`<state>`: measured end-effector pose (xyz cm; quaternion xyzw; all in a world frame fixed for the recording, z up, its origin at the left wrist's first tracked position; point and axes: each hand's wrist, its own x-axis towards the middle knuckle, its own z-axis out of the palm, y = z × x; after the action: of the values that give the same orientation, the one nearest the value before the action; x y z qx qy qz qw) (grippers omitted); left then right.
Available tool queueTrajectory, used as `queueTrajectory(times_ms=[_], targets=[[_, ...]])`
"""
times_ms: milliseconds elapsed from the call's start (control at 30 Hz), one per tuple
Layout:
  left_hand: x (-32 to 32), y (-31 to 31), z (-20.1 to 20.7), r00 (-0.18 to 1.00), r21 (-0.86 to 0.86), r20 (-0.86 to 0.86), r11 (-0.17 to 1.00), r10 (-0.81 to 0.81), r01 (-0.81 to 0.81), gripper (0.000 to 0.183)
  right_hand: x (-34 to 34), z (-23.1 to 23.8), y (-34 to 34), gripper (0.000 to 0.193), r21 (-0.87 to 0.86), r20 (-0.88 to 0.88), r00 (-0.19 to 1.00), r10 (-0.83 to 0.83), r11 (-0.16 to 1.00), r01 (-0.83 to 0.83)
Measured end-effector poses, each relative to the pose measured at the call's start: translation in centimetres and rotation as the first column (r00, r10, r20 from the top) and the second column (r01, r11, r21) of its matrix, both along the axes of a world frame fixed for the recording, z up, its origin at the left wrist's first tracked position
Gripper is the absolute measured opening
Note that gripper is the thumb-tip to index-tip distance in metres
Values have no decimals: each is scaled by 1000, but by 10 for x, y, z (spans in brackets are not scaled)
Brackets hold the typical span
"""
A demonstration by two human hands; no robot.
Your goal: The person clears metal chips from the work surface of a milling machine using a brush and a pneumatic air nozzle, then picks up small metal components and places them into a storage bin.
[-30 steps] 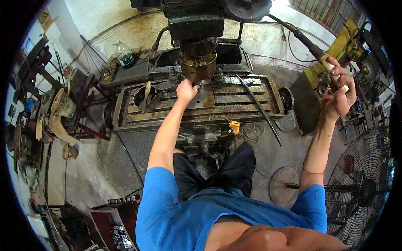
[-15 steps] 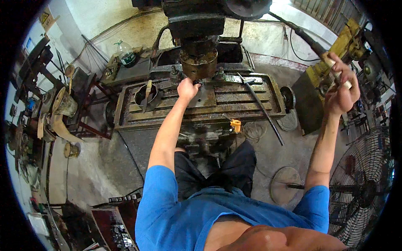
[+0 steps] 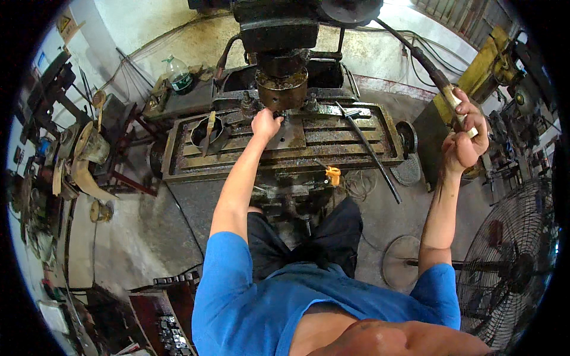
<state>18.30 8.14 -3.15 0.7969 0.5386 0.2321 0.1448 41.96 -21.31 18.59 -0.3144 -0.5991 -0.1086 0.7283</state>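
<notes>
My right hand (image 3: 466, 139) is wrapped round the pale grip (image 3: 456, 109) of a long dark lever (image 3: 428, 66) that slopes up to the machine's head. Under the round, oily spindle housing (image 3: 281, 86), my left hand (image 3: 266, 126) is closed at a small dark piece, largely hidden by its fingers. That hand is just above a flat plate (image 3: 291, 140) on the slotted machine table (image 3: 237, 170). A clamp bar (image 3: 335, 110) runs along the plate's far side, to the right.
A cut-open container (image 3: 222, 137) with a brush stands on the table's left. A long T-shaped bar (image 3: 375, 151) overhangs its front right edge. In front hangs a small yellow tool (image 3: 333, 175). A large fan (image 3: 516, 267) stands right; a plastic bottle (image 3: 178, 76) is at back left.
My right hand and the lever have swung a little to the left and toward my body. My left hand stays at the same spot under the spindle.
</notes>
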Motion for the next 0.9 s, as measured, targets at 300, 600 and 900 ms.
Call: queueTrajectory(times_ms=[300,600,900], targets=[[-68,-32,11,893,-51,387,961,-232,272,30,-5,-13,0,16,-7,-61,997,50,999,-50],[-267,-134,37,889,-90,456,992,-36,87,31,-4,-29,4,22,16,-54,996,68,998,-67],[-528,-297,19,748,-125,126,758,652,-640,33,52,-65,-5,14,-87,159,980,-116,988,131]])
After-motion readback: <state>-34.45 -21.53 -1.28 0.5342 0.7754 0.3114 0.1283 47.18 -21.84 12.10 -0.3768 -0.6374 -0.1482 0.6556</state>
